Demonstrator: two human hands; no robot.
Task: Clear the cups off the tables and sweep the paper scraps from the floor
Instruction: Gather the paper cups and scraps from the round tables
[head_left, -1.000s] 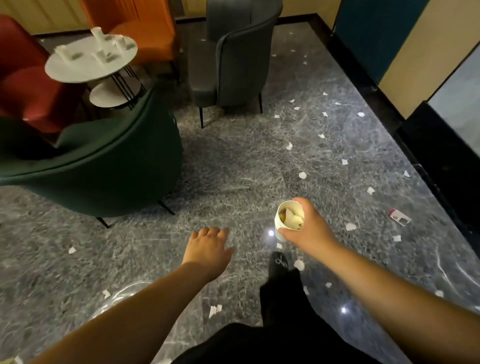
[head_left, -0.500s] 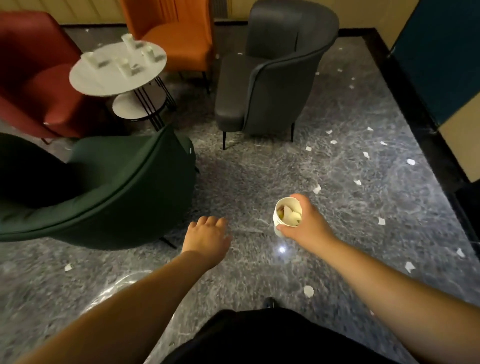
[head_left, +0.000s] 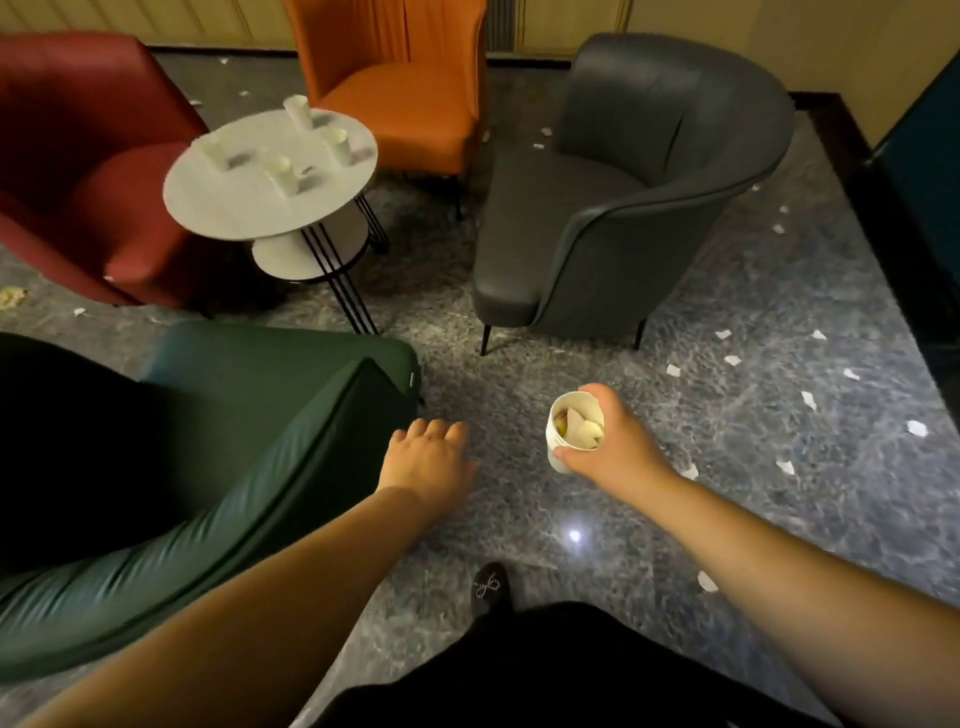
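Gripping a white paper cup (head_left: 570, 434) from its right side, the right hand (head_left: 615, 447) curls its fingers and thumb round the wall just under the rim; the cup stands nearly upright above the grey marbled floor (head_left: 753, 291) and contains crumpled paper and something yellowish. The left hand (head_left: 428, 462) is held palm down with its fingers loosely bent and close together, holding nothing, just beside the near corner of the green armchair (head_left: 218, 467); whether it touches the chair cannot be told. Beyond the green armchair stands the round white table (head_left: 234, 192), which serves here as the landmark. Four white cups (head_left: 298, 111) stand on its top, grouped toward the far and right parts. A smaller round shelf (head_left: 306, 249) hangs beneath the top on black wire legs. To the left of the table is a red armchair (head_left: 78, 156), behind it an orange chair (head_left: 405, 98), and to its right a dark grey armchair (head_left: 623, 208). Paper scraps (head_left: 917, 427) lie scattered on the floor well to the right of the table, past the grey armchair, with a few more behind the table near the wall. A black shoe (head_left: 491, 587) shows below the hands.
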